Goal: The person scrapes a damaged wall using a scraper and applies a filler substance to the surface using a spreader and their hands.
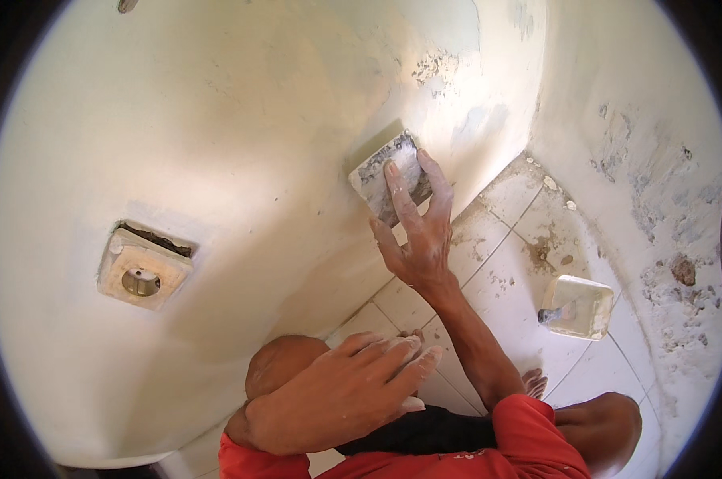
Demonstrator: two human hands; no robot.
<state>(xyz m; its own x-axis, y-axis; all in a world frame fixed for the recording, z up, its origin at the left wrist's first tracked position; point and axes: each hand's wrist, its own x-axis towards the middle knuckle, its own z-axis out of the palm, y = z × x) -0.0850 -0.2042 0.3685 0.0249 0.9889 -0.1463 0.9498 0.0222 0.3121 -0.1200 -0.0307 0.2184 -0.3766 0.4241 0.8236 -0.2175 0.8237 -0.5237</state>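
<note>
With its fingers spread over the back, my right hand [418, 231] presses a flat rectangular block [381, 180], white with mottled grey patches, against the pale plastered wall [281, 120]. The block's wall-facing side is hidden, and I cannot tell its exact kind. Dusted white at the fingertips, my left hand [349, 391] hovers in front of my bent knee [285, 363]. Its fingers are stretched out and it holds nothing.
A wall socket [144, 270] sits tilted in a rough cut-out at the left. On the tiled floor [500, 275] stands a whitish plastic tub [596, 311] with a dark-ended tool inside. The right wall [628, 172] has scuffed, flaking plaster; crumbs lie along the corner.
</note>
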